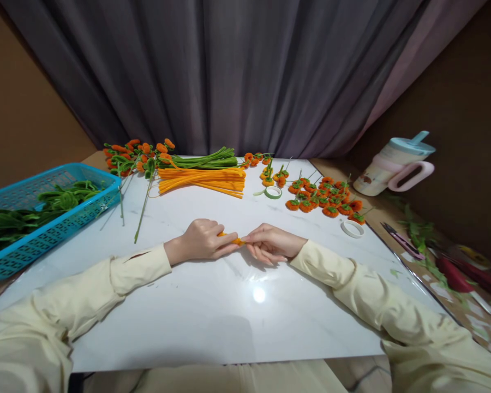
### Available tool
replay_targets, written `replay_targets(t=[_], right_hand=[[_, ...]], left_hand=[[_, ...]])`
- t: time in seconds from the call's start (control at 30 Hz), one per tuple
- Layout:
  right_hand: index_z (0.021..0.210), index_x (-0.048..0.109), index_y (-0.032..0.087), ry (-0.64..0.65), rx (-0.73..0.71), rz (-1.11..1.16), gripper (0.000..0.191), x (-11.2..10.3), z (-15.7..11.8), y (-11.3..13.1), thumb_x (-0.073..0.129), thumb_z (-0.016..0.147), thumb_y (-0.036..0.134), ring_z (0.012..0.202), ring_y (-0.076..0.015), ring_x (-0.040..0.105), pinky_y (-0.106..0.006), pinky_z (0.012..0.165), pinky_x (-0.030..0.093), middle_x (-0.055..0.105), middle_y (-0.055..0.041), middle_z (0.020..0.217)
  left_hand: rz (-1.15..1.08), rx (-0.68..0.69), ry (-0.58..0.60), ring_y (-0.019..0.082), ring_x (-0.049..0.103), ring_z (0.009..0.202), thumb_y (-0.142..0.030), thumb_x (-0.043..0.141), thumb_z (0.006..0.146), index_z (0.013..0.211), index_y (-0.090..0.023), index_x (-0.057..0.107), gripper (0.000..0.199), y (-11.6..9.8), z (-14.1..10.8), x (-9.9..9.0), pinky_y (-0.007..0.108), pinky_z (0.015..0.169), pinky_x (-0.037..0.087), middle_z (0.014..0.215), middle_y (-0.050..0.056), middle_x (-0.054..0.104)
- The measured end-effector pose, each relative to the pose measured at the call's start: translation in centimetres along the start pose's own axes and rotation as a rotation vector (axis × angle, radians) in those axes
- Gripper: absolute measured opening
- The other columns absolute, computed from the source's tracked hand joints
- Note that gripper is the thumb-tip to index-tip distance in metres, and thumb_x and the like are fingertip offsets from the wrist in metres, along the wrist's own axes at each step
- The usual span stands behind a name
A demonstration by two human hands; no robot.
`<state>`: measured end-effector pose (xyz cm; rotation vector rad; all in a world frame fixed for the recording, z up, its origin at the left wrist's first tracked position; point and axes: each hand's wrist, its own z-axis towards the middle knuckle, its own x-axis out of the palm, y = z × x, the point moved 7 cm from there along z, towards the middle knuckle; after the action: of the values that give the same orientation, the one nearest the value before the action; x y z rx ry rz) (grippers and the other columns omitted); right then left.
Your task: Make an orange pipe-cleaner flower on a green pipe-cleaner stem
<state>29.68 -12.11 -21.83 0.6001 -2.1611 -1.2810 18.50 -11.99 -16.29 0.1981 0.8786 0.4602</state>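
My left hand (pixel 204 240) is closed around a small orange fuzzy piece (pixel 238 241), part of which shows between its fingers. At the right end of that piece, the thumb and forefinger of my right hand (pixel 270 243) pinch it, the other fingers loosely curled below. Both hands are just above the white marbled tabletop (pixel 213 311), near its middle. Beyond them lie a bundle of orange fuzzy stems (pixel 202 181) and a bundle of green ones (pixel 208 160).
A blue basket (pixel 57 229) of green leaves stands left. Orange flowers (pixel 330 210), a green tape roll (pixel 273 192) and a white roll (pixel 352 228) lie right. Further right are a tumbler (pixel 387 166), scissors (pixel 405 243) and scraps. Flowers on stems (pixel 146 148) lie back left.
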Motion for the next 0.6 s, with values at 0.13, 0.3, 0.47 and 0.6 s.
replay_targets(t=[0.13,0.3,0.47,0.6], right_hand=[[0.054,0.054,0.01,-0.007,-0.013,0.021,0.034,-0.26,-0.1,0.17,0.053,0.082,0.03,0.018,-0.0057,0.035,-0.014,0.019,0.018,0.055,-0.0023,0.036],[0.056,0.054,0.011,-0.008,-0.017,0.04,0.03,-0.4,-0.18,0.18,0.055,0.08,0.028,0.019,-0.0055,0.035,-0.014,0.019,0.017,0.055,-0.0008,0.036],[0.059,0.056,0.01,-0.053,-0.041,0.017,0.028,-0.6,-0.22,0.36,0.056,0.081,0.028,0.019,-0.0033,0.029,-0.013,0.02,0.014,0.05,0.0028,0.032],[0.059,0.054,0.011,-0.044,-0.075,-0.025,0.031,-0.48,-0.24,0.61,0.054,0.083,0.031,0.019,-0.0023,0.023,-0.012,0.021,0.015,0.043,0.0054,0.028]], left_hand=[[0.006,0.015,-0.026,0.01,0.039,0.041,-0.04,0.05,0.088,0.079,-0.022,0.061,0.023,-0.05,-0.15,-0.05,0.025,0.043,0.019,0.046,-0.003,0.043],[-0.008,0.022,-0.045,0.009,0.038,0.042,-0.04,0.05,0.088,0.08,-0.022,0.062,0.024,-0.13,-0.14,-0.22,0.025,0.043,0.019,0.046,-0.003,0.042],[-0.072,0.027,-0.061,0.01,0.038,0.042,-0.039,0.052,0.086,0.079,-0.022,0.063,0.022,-0.12,-0.14,-0.37,0.025,0.043,0.02,0.046,-0.003,0.042],[-0.158,0.021,-0.076,0.01,0.039,0.041,-0.038,0.055,0.085,0.081,-0.022,0.065,0.019,0.13,-0.25,-0.41,0.026,0.043,0.021,0.046,-0.004,0.042]])
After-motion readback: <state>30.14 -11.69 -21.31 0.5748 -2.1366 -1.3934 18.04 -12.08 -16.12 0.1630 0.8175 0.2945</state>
